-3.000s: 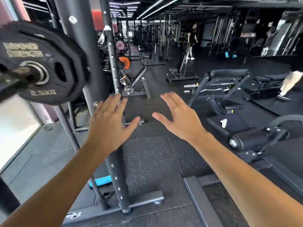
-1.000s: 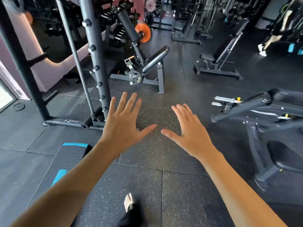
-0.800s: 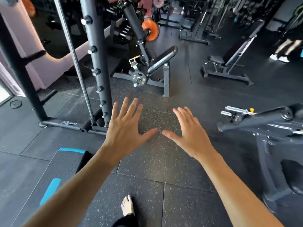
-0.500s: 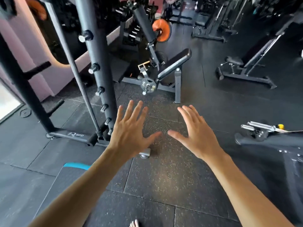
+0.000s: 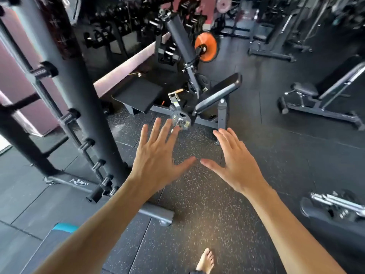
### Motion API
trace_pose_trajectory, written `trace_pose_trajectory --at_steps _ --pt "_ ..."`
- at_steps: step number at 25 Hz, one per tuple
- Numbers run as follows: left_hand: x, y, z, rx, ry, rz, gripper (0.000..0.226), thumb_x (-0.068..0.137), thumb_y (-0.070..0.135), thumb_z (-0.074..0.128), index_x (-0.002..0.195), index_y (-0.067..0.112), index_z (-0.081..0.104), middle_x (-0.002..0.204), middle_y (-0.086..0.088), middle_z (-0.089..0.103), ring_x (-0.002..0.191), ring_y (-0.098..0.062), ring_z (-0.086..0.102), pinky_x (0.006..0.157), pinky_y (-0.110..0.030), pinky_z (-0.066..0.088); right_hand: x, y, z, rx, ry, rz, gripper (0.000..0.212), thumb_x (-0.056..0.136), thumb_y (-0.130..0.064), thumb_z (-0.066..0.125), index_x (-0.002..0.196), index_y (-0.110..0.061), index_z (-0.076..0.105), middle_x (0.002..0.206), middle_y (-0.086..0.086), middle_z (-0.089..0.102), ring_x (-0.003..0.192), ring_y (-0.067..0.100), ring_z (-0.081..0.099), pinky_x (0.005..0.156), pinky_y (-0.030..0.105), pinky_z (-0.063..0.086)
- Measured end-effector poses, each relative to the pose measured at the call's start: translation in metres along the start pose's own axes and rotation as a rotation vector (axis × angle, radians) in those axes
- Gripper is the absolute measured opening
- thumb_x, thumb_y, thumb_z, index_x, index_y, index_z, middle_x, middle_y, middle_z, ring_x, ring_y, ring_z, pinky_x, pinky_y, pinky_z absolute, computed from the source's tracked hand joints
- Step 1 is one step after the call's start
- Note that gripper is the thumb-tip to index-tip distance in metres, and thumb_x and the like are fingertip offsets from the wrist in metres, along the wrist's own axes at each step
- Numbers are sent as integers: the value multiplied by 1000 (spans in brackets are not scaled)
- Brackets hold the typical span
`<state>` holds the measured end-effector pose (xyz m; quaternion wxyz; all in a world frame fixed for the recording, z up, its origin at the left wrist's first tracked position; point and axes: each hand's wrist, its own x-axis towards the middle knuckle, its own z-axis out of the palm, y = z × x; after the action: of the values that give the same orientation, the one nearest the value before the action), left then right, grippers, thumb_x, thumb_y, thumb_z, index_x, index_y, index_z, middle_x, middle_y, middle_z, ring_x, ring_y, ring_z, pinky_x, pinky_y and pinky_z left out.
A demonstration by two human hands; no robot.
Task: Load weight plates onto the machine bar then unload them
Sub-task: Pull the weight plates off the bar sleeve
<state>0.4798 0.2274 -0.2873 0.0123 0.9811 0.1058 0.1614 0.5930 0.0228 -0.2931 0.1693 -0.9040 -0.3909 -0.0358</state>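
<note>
My left hand (image 5: 156, 155) and my right hand (image 5: 235, 163) are stretched out in front of me over the rubber floor, palms down, fingers spread, holding nothing. Just beyond my left fingertips, farther away on the floor machine, a small dark weight plate (image 5: 180, 120) sits on a low peg of a bench machine (image 5: 215, 95). An orange plate (image 5: 206, 46) hangs on that machine's raised padded arm (image 5: 178, 34). The bar with the 2.5 kg plate is out of view.
A tall dark rack upright (image 5: 79, 91) with side pegs stands at left, its foot (image 5: 158, 213) near my left forearm. An incline bench (image 5: 324, 91) is at right, another machine (image 5: 335, 206) at lower right. My bare foot (image 5: 205, 262) shows at the bottom. A blue-edged step (image 5: 63, 228) lies at lower left.
My view has swung away from the loaded bar and down to the floor, then moved closer to the bench machine. Both hands stay open and empty throughout.
</note>
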Motion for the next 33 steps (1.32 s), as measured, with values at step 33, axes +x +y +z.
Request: trace_pose_trajectory --at_steps 33 --pt "455 -214 38 354 367 -823 91 87 79 27 155 19 31 164 -5 26 153 -27 19 123 -52 19 702 10 8 265 7 -976 100 83 -84 35 159 -23 13 167 -8 9 154 8 -3 120 50 27"
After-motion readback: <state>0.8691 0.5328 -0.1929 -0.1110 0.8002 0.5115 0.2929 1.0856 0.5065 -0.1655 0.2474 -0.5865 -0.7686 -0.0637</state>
